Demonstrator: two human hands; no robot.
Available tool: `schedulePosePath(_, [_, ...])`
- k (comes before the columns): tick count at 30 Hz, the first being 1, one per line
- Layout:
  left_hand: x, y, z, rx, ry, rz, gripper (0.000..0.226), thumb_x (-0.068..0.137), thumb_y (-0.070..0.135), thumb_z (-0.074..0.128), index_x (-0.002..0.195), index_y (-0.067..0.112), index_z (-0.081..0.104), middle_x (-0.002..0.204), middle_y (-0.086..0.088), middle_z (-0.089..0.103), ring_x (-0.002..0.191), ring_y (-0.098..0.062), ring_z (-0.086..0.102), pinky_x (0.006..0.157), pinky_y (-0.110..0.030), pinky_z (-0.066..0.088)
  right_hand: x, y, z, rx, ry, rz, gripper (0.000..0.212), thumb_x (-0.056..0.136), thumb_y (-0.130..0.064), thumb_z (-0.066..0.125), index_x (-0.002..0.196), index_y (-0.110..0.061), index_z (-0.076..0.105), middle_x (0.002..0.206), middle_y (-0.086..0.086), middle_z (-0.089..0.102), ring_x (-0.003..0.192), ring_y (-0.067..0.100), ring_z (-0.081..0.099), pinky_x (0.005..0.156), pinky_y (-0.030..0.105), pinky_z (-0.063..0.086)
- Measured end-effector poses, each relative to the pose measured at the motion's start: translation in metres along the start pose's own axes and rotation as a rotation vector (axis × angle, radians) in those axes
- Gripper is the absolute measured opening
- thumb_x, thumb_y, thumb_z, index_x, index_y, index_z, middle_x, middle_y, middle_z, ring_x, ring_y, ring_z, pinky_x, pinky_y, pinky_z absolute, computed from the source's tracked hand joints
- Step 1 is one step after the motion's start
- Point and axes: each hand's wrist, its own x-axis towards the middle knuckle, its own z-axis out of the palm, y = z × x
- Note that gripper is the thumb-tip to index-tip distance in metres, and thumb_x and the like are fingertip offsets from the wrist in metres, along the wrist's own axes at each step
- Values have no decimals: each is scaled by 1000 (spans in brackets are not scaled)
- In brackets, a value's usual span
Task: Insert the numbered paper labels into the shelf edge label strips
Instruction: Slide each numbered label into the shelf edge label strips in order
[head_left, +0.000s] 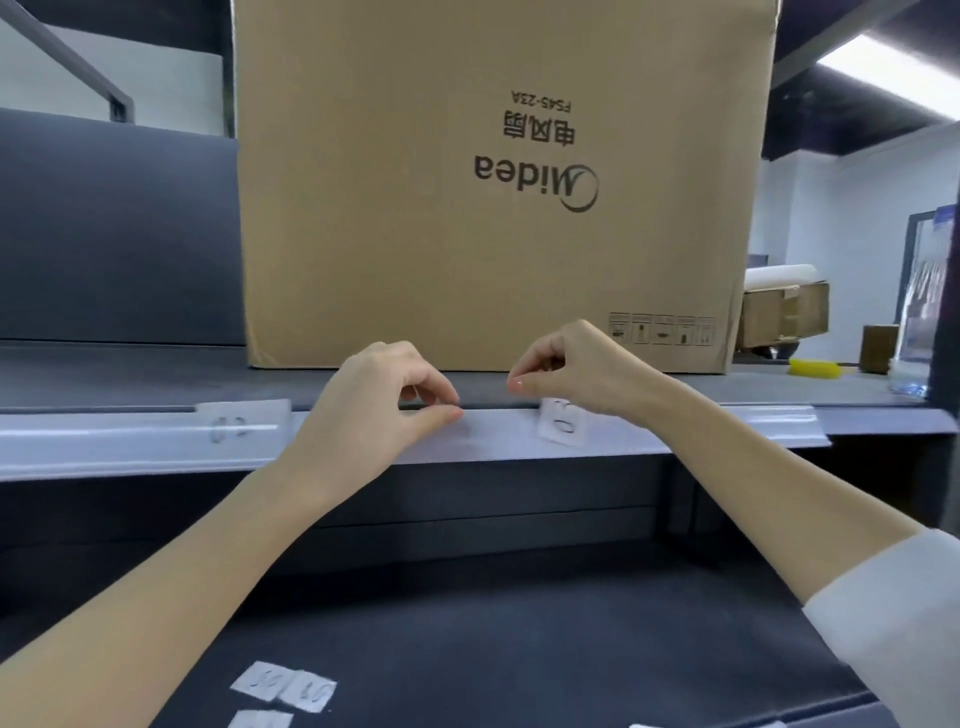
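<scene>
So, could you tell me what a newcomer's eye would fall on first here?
The big cardboard box on the upper shelf, its print upside down. Below it, the left hand and right hand pinch at the shelf-edge label strip. Loose paper labels lie on the lower shelf.

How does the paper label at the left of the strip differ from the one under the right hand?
The left label sits level in the label strip, no hand touching it; the right label is tilted and sticks up above the strip's top edge. The right hand covers the right label's top; the left label shows whole. Both are white, with blurred handwritten numbers.
</scene>
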Motion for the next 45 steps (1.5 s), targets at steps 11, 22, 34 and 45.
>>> schedulePosePath(11, [32, 49, 78, 158, 41, -93, 14, 79, 20, 70, 92, 16, 72, 86, 8, 58, 86, -6, 50, 74, -13, 38, 11, 73, -61, 40, -95, -164, 23, 86, -12, 60, 108, -8, 67, 105, 0, 67, 94, 6, 57, 71, -1, 40])
schedulePosePath(22, [20, 37, 67, 173, -15, -111, 14, 80, 12, 67, 93, 15, 73, 83, 13, 56, 86, 8, 45, 69, 0, 32, 25, 67, -42, -2, -230, -192, 11, 83, -10, 60, 86, -8, 70, 58, -13, 52, 47, -7, 46, 48, 5, 34])
schedulePosePath(34, [39, 46, 100, 108, -46, -39, 14, 83, 14, 65, 96, 15, 71, 85, 16, 53, 90, -1, 46, 71, 1, 30, -26, 125, -95, 13, -102, 110, 15, 83, -15, 63, 69, -17, 68, 62, -1, 56, 55, 10, 45, 46, 10, 35])
schedulePosePath(45, [40, 42, 102, -41, -44, -98, 29, 79, 9, 69, 70, 36, 63, 77, 5, 58, 81, 2, 51, 66, -1, 36, -24, 140, -97, 39, -76, 127, 24, 83, -13, 64, 61, -23, 65, 62, 2, 54, 55, 13, 40, 48, 20, 32])
